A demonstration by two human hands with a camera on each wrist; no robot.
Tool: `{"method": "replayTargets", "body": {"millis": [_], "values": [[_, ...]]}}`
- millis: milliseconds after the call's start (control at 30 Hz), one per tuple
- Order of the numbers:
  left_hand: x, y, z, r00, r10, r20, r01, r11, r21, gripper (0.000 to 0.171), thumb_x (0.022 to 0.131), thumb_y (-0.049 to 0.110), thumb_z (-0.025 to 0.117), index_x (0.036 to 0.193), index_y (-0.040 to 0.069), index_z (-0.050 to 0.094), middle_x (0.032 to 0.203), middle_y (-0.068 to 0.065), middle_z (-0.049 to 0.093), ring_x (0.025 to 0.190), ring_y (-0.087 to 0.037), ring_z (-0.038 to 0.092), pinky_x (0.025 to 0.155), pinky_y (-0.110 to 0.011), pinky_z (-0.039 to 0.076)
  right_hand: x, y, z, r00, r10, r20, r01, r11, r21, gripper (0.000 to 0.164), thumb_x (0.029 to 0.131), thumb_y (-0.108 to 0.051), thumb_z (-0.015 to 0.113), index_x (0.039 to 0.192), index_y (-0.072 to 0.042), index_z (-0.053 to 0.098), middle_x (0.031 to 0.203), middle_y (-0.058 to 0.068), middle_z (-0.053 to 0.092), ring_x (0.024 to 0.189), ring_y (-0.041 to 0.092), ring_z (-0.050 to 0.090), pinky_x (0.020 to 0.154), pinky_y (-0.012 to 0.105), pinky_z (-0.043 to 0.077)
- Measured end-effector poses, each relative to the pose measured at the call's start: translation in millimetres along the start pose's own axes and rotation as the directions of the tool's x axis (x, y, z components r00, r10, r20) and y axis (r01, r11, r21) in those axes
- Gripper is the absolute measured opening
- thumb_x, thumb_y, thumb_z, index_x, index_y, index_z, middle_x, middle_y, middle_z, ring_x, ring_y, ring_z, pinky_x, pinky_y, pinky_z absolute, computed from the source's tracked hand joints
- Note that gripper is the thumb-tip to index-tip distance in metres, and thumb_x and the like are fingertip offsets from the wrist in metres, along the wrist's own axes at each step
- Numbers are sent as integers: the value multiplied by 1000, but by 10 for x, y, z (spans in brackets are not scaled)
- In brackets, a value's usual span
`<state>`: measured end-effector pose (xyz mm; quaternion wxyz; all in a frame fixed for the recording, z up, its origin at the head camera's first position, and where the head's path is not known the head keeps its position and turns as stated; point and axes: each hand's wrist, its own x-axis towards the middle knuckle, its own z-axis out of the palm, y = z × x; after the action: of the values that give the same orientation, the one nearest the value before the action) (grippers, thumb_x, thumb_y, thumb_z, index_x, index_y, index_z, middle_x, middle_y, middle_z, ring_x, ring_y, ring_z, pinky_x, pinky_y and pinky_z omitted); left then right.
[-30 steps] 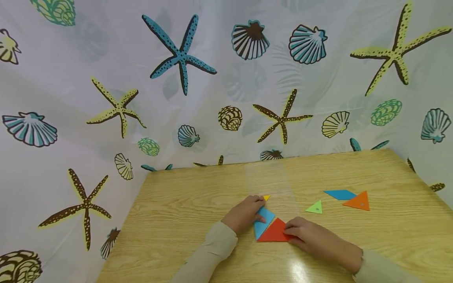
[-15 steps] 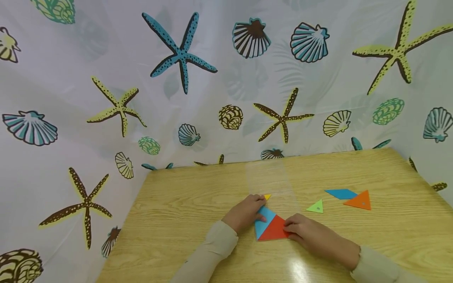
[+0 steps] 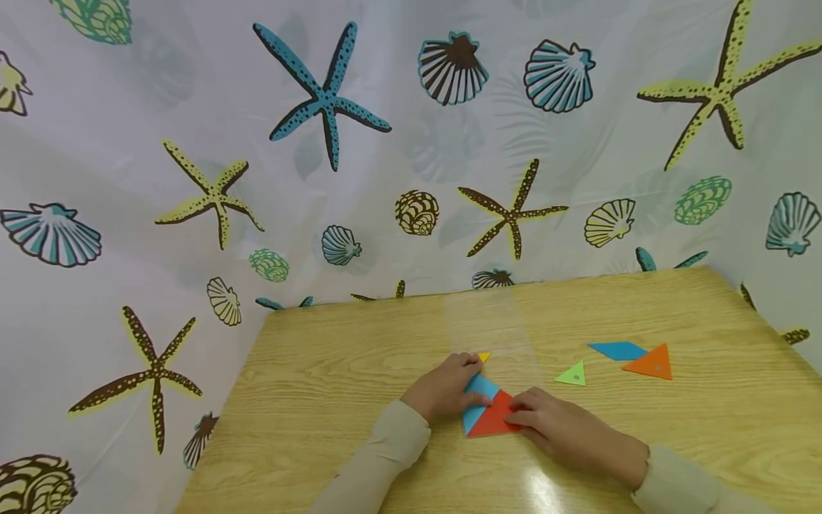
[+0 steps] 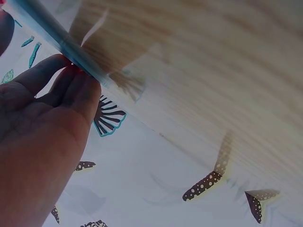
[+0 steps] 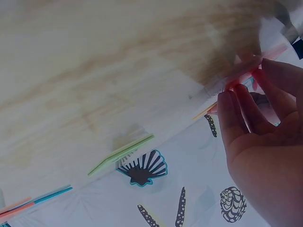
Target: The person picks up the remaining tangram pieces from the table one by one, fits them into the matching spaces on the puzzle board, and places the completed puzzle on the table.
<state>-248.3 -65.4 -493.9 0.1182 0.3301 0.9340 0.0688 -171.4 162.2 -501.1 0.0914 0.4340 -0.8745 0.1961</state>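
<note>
Head view: two pieces are under the hands on the tabletop (image 3: 347, 371); four more are visible. The left hand (image 3: 442, 389) spans the pale blue piece (image 3: 486, 385), its fingers at the far edge, its thumb across the face with the tip at the red border. Its grip is closed to the size of the piece and has hold of it. The right hand (image 3: 565, 432) pinches the outer side of the red piece (image 3: 491, 422); that grip is narrow, thumb and fingers nearly together.

Progress, in my judgement: early. The pale blue and red pieces lie edge to edge along a slanting seam, with no gap discernible, and this joint appears essentially made. Both hands seem to be squaring it up.

Outstanding: the green piece (image 3: 574, 375) lies apart, beyond the right hand. The orange piece (image 3: 651, 364) appears to overlap one end of the blue piece (image 3: 616, 350), farther to the right. None of these three is held. The yellow piece (image 3: 484, 356) shows only in part past the left hand; whether it touches the pale blue piece cannot be told. Should the loose pieces belong to the same figure, most of the fitting remains.
</note>
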Motion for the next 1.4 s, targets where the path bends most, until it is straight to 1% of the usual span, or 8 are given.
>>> {"method": "replayTargets", "body": {"millis": [167,400,600,733,833,933,1167,1400], "values": [[8,21,0,1000,-19,18,20,1000,-19,85,77,65,56,143,13,38,146,2,32,132,-14,28,103,-23,32,14,-13,-19,999,2,32,-2,1000,-5,19,88,-11,64,106,-11,69,110,0,57,100,15,51,80,32,50],[22,31,-7,1000,-8,13,8,1000,-6,84,77,64,56,141,13,40,144,0,34,131,-15,30,102,-22,33,18,-28,-61,997,29,68,-30,1000,9,20,89,-12,63,108,-12,69,112,0,57,102,16,51,82,32,50],[31,35,-3,1000,-10,22,10,1000,-25,86,76,62,58,143,12,38,145,-1,32,132,-15,28,104,-23,32,-23,-4,-141,993,43,112,-52,996,78,23,90,-14,62,112,-11,67,116,1,56,104,18,53,84,34,49],[24,35,-1,1000,-2,15,3,1000,-25,87,76,63,57,143,11,37,145,-1,32,132,-16,29,103,-23,32,-71,48,-231,984,95,153,-113,987,113,22,91,-16,60,113,-14,66,117,1,55,105,17,53,84,34,49],[23,29,8,1000,7,6,-7,1000,-20,87,76,63,57,143,10,38,145,-2,33,131,-16,30,102,-22,33,-116,107,-309,975,143,170,-162,981,105,21,92,-16,59,112,-15,66,117,1,55,104,16,54,84,34,50],[21,21,14,1000,19,-3,-19,1000,-20,86,77,63,56,143,10,37,145,-2,33,131,-15,30,102,-22,33,-183,175,-391,973,165,163,-181,979,90,20,91,-14,59,111,-13,66,116,3,56,104,19,54,83,36,50],[7,20,4,999,43,-8,-43,998,-41,85,78,61,57,143,9,37,146,-5,32,133,-17,28,103,-22,32,-406,356,-546,977,191,90,-193,981,22,23,86,-8,65,109,-10,65,112,3,58,101,23,55,80,39,50],[-10,47,-37,999,42,1,-42,998,-55,83,79,58,59,142,8,38,146,-6,32,133,-19,29,103,-23,33,-675,594,-692,959,270,89,-270,963,-20,25,85,-9,67,109,-9,65,110,3,59,99,25,57,78,40,51]]}}
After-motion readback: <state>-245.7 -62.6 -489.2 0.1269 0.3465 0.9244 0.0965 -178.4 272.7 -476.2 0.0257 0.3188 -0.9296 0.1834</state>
